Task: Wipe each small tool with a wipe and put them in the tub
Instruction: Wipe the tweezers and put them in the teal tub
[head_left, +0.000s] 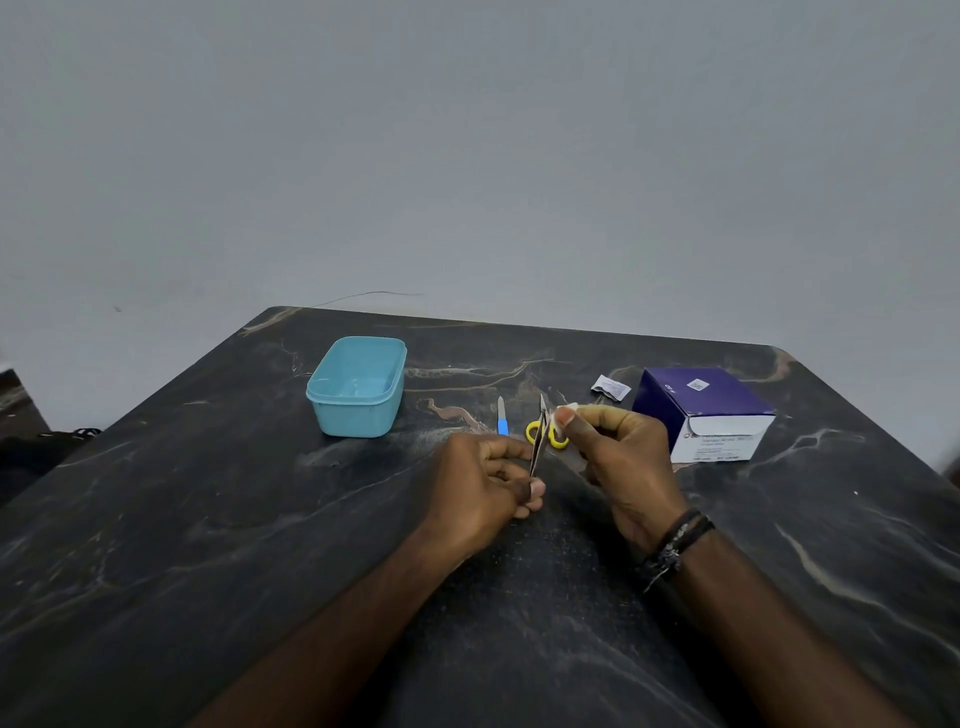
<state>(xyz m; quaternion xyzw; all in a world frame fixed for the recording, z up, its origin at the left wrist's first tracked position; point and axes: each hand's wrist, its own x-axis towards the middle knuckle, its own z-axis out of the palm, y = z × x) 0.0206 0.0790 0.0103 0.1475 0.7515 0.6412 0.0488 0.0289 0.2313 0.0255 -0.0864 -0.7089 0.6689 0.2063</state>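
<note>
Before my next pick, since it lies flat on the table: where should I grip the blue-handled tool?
Pinch the blue handle by its long sides, coming from above. It lies flat, blade tip pointing away from you, handle end nearest, clear of the yellow scissors.

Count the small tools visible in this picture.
3: slim metal tweezers held in the left hand; yellow-handled scissors behind them; blue-handled file on the table.

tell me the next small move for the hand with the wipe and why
Probably draw the wipe, pinched in the right hand, along the tweezers that the left hand holds upright; the wipe sits near their tip, and the tub looks empty.
</note>
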